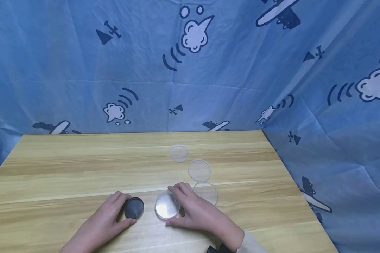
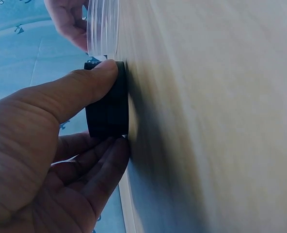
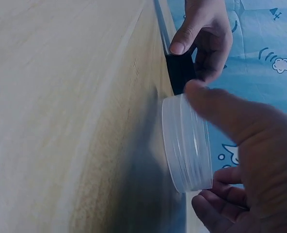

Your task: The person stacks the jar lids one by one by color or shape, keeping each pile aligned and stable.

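Note:
In the head view, my left hand (image 1: 109, 218) holds a short black round container (image 1: 134, 208) on the table, thumb at its near side and fingers at its far side. The left wrist view shows the thumb on one edge of the black container (image 2: 107, 104) and fingertips at the opposite edge. My right hand (image 1: 197, 211) grips what looks like a stack of clear round plastic dishes (image 1: 167, 206), just right of the black container. Several ridged layers of the clear dishes (image 3: 184, 145) show in the right wrist view, between thumb and fingers.
Three clear discs lie behind and beside the right hand: a far small one (image 1: 178, 153), a middle one (image 1: 199, 170) and a near one (image 1: 207, 191) partly covered by the hand. The wooden table (image 1: 66, 168) meets a blue printed curtain (image 1: 145, 63) at its back and right.

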A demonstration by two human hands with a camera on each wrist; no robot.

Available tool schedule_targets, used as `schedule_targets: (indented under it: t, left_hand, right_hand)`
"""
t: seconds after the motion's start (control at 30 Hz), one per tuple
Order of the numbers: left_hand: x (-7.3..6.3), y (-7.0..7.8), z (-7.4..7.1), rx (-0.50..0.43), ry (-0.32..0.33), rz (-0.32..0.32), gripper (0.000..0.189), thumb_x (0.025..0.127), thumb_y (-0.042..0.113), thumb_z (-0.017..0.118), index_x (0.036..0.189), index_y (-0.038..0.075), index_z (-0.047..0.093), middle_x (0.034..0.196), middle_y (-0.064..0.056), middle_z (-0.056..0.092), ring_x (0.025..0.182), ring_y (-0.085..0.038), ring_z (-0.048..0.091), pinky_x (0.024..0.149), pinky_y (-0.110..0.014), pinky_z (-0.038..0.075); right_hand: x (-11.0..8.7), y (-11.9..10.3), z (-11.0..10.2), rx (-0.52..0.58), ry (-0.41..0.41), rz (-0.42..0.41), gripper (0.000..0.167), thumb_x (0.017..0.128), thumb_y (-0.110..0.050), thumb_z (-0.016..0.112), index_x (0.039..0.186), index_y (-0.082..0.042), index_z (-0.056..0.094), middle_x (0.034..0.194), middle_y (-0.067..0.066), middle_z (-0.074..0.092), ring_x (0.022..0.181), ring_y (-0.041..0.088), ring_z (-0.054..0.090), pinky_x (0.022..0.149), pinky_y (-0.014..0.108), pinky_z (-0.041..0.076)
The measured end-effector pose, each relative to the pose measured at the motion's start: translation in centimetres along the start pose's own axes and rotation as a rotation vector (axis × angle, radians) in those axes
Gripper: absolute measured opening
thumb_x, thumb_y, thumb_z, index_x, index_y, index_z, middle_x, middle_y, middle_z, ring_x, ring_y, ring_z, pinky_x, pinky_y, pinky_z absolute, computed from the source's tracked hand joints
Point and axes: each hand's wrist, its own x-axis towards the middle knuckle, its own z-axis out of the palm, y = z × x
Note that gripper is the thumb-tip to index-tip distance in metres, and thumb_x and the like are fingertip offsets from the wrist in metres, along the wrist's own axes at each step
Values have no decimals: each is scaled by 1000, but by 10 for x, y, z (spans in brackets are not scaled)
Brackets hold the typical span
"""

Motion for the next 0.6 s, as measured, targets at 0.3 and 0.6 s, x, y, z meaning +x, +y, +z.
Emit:
schedule_targets:
  t: [0.3,0.6]
  left_hand:
    - [0,0,-2,3,-16,-7,52,82,39,89,124,18,66,110,10,62,102,-6,61,91,-34,57]
    - [0,0,-1,-4,-18,-8,52,82,39,89,123,18,66,109,10,62,101,-6,60,90,-34,57]
  right_hand:
    - [7,11,-14,66,43,20,86,90,-58,76,155,-11,45,147,3,52,135,17,54,113,39,51]
    - [21,41,-36,147,142,105,79,91,-40,81,155,-9,44,151,9,52,141,26,52,117,47,48]
